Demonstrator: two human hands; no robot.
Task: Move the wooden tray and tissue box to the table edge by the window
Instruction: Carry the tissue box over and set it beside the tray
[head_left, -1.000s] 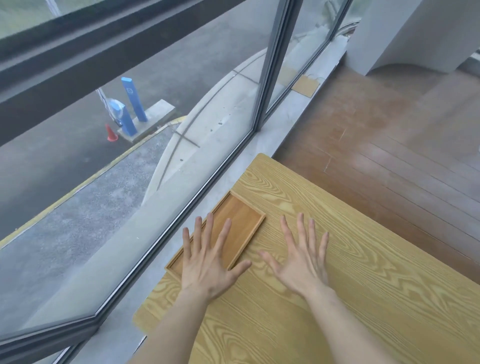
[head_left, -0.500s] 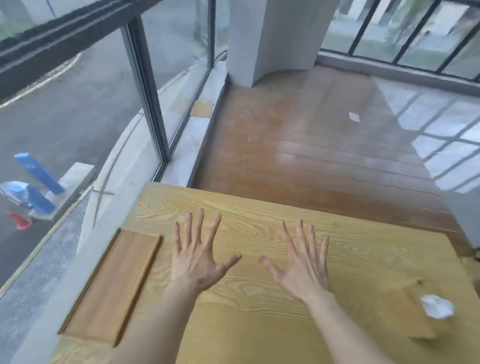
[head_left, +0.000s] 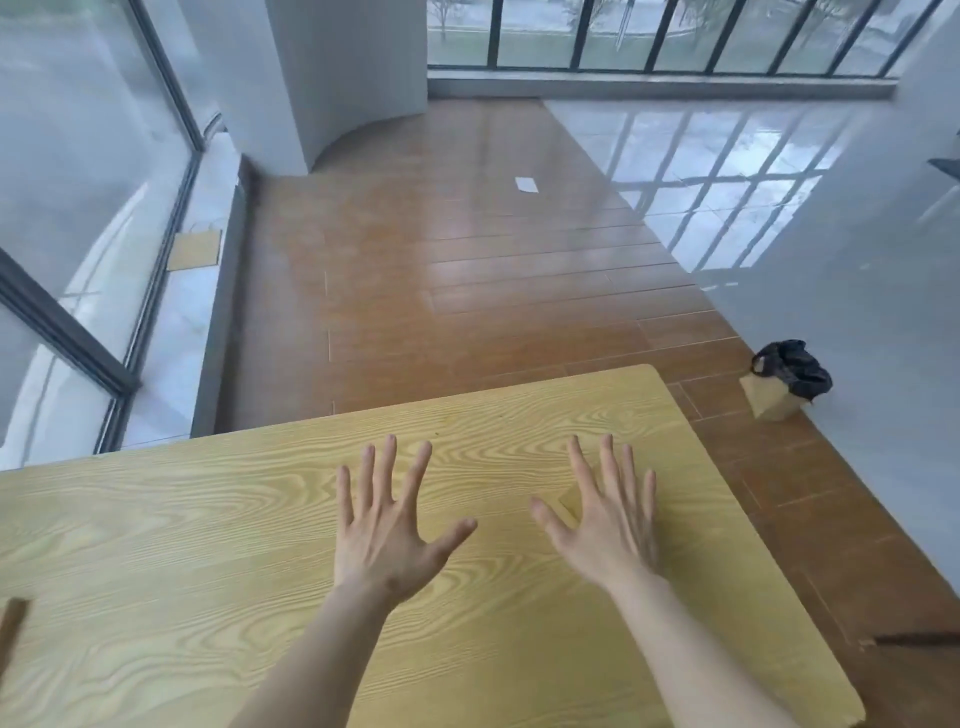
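1. Both hands, the left hand (head_left: 387, 530) and the right hand (head_left: 605, 525), are held palm-down over the worktop (head_left: 182, 545), fingers (head_left: 382, 467) spread, nothing grasped.
2. Only a corner of the wooden tray (head_left: 11, 626) is seen at the frame's left edge.
3. The tissue box cannot be seen.

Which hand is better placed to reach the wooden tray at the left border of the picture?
Left, probably. The left hand hovers open over the table, on the side of the wooden tray. The right hand, also open, is farther away.

No text, label or number can be read anywhere.
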